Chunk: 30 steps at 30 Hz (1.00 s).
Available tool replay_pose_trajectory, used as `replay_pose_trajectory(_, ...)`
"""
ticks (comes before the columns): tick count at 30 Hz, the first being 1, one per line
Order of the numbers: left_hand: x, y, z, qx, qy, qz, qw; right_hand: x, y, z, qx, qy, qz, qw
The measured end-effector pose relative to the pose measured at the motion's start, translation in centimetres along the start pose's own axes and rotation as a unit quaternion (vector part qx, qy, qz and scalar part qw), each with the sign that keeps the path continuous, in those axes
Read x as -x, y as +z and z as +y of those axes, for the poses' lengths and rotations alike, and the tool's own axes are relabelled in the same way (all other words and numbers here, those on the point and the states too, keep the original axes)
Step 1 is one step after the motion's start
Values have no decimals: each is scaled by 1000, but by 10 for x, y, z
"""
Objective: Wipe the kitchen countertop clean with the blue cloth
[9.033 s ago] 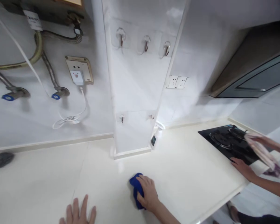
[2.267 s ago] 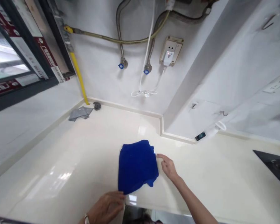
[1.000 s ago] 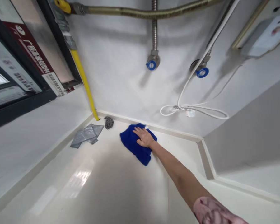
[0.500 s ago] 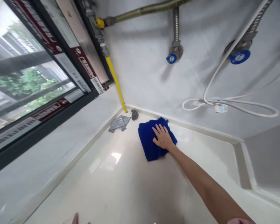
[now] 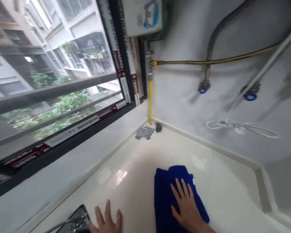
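A blue cloth point(image 5: 165, 197) lies spread on the pale, glossy countertop point(image 5: 138, 181). Flat on top of it rests my right hand point(image 5: 187, 207), fingers spread and pressing the fabric. My left hand point(image 5: 107, 220) is at the bottom edge of the view, its fingers apart and nothing in them. It is beside a dark metal fixture point(image 5: 76, 221), perhaps part of a sink or tap, cut off by the frame. In the far corner sit a crumpled grey plastic piece point(image 5: 145, 132) and a dark grey scouring pad point(image 5: 158, 127).
A yellow pipe point(image 5: 150, 100) runs down into the corner. Two valves with blue handles point(image 5: 202, 90) stick out from the wall, and a bundled white cable point(image 5: 247, 126) hangs at the right. A dark-framed window point(image 5: 87, 124) borders the left side. A low ledge edges the countertop.
The cloth has come back from near the wall toward me with my right hand on it. More of my left hand shows now. The view has tilted upward.
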<state>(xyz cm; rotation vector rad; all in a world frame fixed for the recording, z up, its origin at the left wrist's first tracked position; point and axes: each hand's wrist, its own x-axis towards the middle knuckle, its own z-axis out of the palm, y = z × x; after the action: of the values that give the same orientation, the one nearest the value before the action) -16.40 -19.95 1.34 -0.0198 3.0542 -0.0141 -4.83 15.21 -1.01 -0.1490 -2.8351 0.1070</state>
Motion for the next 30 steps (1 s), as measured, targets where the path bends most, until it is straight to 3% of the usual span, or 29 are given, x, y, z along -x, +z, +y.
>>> replay_pose_trajectory(2, 2, 3, 0, 51, -31, 15, 998, -17, 5, -1, 9, 15, -2, 1000)
replay_pose_trajectory(6, 5, 9, 3, 102, -87, 30, 991, -104, 29, -17, 39, 49, -28, 998)
replay_pose_trajectory(9, 8, 18, 3, 112, -87, 47, 989, -165, 48, -52, 23, 36, -52, 998)
replay_pose_trajectory(15, 13, 30, 0, 132, -61, 121, 982, -252, 71, -125, -31, -37, -52, 997)
replay_pose_trajectory(20, 20, 25, 3, 143, -65, 115, 981, -321, 85, -158, -48, -7, -49, 998)
replay_pose_trajectory(24, 24, 26, 5, 131, -61, 135, 980, -340, 95, -189, -54, 51, -23, 997)
replay_pose_trajectory(30, 27, 28, 3, 137, -52, 135, 980, -302, 86, -262, -70, -21, -56, 996)
